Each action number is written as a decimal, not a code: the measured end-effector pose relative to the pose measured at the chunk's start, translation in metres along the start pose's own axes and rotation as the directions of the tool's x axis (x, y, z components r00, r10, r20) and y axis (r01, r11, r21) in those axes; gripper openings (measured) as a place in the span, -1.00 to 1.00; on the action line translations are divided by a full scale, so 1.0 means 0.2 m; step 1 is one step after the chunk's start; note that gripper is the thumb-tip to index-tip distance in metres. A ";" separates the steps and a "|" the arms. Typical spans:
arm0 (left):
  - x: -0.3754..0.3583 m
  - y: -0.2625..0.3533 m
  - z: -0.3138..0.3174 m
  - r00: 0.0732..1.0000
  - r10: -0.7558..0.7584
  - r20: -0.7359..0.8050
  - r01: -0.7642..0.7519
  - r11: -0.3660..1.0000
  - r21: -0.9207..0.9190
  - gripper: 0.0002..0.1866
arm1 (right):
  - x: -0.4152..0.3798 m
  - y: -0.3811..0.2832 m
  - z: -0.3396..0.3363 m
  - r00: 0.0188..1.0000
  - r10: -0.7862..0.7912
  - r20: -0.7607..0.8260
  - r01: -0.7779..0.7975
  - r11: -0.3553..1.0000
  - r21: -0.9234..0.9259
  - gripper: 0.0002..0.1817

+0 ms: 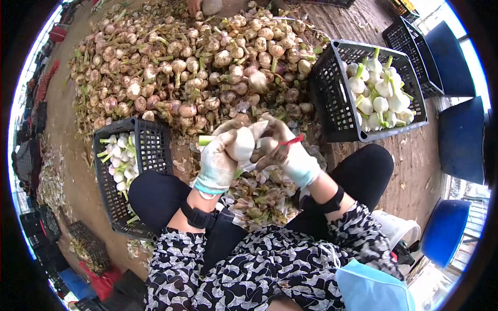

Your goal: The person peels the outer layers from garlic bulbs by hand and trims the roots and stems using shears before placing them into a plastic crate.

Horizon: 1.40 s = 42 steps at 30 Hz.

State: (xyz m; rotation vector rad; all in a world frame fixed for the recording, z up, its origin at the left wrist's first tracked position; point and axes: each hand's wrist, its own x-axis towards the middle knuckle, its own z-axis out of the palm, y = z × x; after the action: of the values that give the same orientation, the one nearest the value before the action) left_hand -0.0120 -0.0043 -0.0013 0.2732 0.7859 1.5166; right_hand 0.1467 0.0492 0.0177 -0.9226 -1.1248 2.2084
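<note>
My left hand [220, 155], in a soiled white glove, is wrapped round a white garlic bulb [241, 145] whose cut green stem points left. My right hand [280, 147], gloved too and with a red band round it, is bent close against the bulb's right side; pale peel lies between the two hands, and what its fingers pinch is too hidden to name. Both hands are above a heap of loose peelings [264, 199] between my knees. Just beyond them lies a large pile of unpeeled garlic [176, 67].
A black crate [361, 136] of peeled garlic stands at the right, another crate [155, 147] at the left beside my knee. Blue tubs [445, 230] line the right side. At the top edge another person's hand [194, 7] touches the pile. A white bucket [397, 228] is near my right elbow.
</note>
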 end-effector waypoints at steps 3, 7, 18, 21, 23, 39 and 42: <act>0.02 -0.04 -0.06 0.980 -0.066 -0.187 0.050 0.995 -0.086 -0.72 | 0.05 0.16 -0.02 0.978 -0.185 -0.096 0.164 0.966 -0.198 -0.57; 0.03 0.03 -0.04 0.975 -0.161 -0.156 0.106 0.944 -0.312 -0.70 | 0.10 0.15 -0.20 0.934 -0.329 -0.140 0.299 0.934 -0.197 -0.66; 0.05 0.01 -0.08 0.983 -0.160 -0.088 0.139 0.967 -0.215 -0.66 | 0.05 0.06 0.00 0.876 -0.458 0.151 0.393 0.497 -0.774 -0.59; 0.02 0.06 -0.01 0.966 -0.211 -0.147 0.177 0.960 -0.219 -0.64 | 0.08 0.10 -0.03 0.877 -0.468 0.107 0.453 0.733 -0.507 -0.64; 0.00 0.04 -0.07 0.963 -0.263 -0.062 0.237 0.933 -0.270 -0.63 | 0.04 0.02 0.01 0.901 -0.426 0.084 0.418 0.799 -0.432 -0.73; 0.09 -0.09 0.13 0.963 -0.189 0.190 0.207 0.975 -0.080 -0.53 | -0.09 0.03 -0.13 0.965 -0.079 -0.248 0.113 0.986 0.125 -0.78; 0.18 -0.11 0.05 0.978 -0.200 0.055 0.206 0.969 -0.135 -0.59 | 0.01 0.41 -0.31 0.892 -0.197 -0.406 0.175 0.980 -0.092 -0.70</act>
State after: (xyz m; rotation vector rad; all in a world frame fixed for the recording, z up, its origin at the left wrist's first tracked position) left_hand 0.0075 0.0308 -0.0175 0.1149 0.6513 1.3609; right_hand 0.1827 0.0380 -0.0777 -1.1843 -1.0211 1.7269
